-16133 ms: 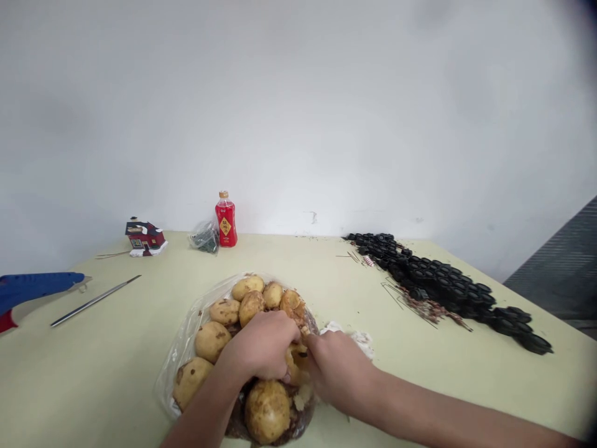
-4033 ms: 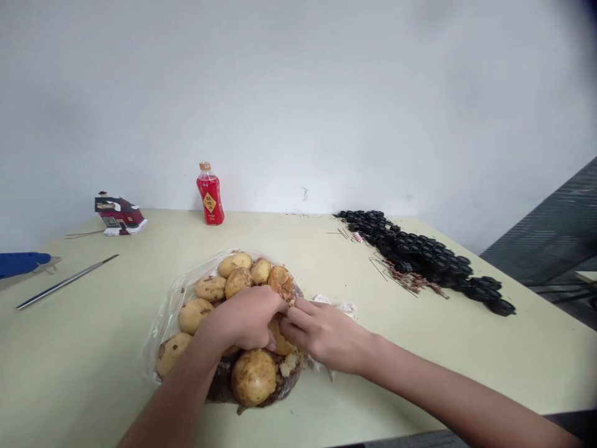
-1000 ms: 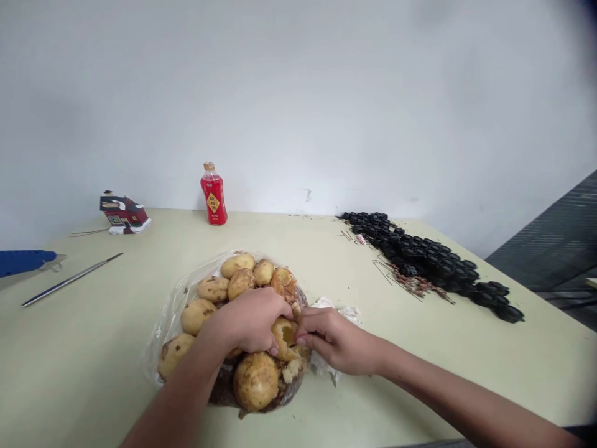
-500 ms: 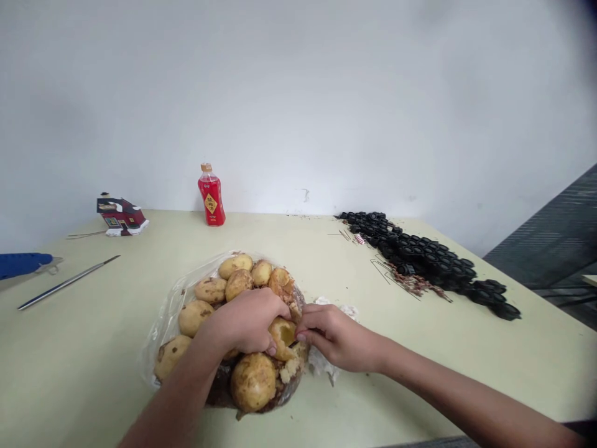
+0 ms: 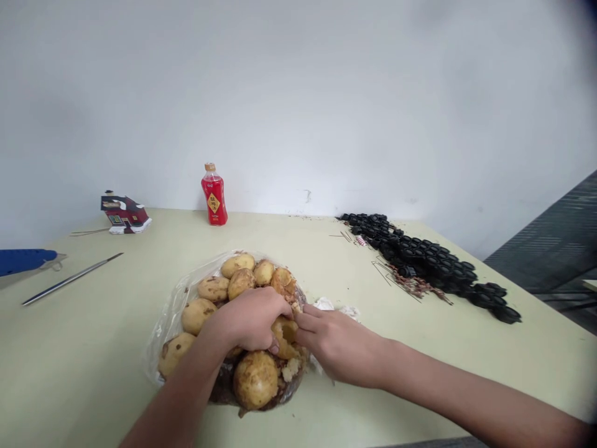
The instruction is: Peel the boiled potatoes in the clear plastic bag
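Since half a second ago, my right hand has turned, its bent fingers at the hollow potato. I can't tell if they pinch anything. My left hand grips that potato, on the right side of the plastic bag. Soft, small pinches should keep its thin edge from ripping.
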Available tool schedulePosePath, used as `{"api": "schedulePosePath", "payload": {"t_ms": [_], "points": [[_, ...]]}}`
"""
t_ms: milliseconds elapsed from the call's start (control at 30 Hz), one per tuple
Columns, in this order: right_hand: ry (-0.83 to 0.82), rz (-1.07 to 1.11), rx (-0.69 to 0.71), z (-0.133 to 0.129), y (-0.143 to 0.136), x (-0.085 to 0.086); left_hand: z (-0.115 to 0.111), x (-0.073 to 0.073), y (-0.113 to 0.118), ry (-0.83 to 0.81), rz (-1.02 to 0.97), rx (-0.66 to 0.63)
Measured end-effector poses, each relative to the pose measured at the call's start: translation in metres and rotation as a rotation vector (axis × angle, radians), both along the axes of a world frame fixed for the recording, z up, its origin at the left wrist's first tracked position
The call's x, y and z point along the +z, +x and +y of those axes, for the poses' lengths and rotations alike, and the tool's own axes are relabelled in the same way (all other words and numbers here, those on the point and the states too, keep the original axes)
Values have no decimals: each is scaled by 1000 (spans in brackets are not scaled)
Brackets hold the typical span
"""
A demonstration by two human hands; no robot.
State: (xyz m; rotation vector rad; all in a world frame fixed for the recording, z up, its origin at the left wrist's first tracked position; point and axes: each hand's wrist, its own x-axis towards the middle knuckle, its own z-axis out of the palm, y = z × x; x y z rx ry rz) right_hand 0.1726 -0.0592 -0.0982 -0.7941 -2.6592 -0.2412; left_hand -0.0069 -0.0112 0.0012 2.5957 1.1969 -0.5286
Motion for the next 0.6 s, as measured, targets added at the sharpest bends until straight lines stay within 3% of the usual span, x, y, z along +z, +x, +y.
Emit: {"api": "schedulePosePath", "payload": {"t_ms": [133, 233, 367, 500, 600], "points": [[54, -25, -54, -2, -8, -4, -1, 0, 1, 24, 8, -14], [-2, -61, -58, -7, -13, -6, -1, 0, 1, 16, 15, -19], [-265, 22, -159, -14, -14, 5, -2, 1, 1, 17, -29, -14], [-607, 361, -302, -19, -12, 14, -2, 3, 2, -1, 3, -30], [-650, 532, -371, -20, -13, 7, -2, 2, 1, 20, 3, -34]]}}
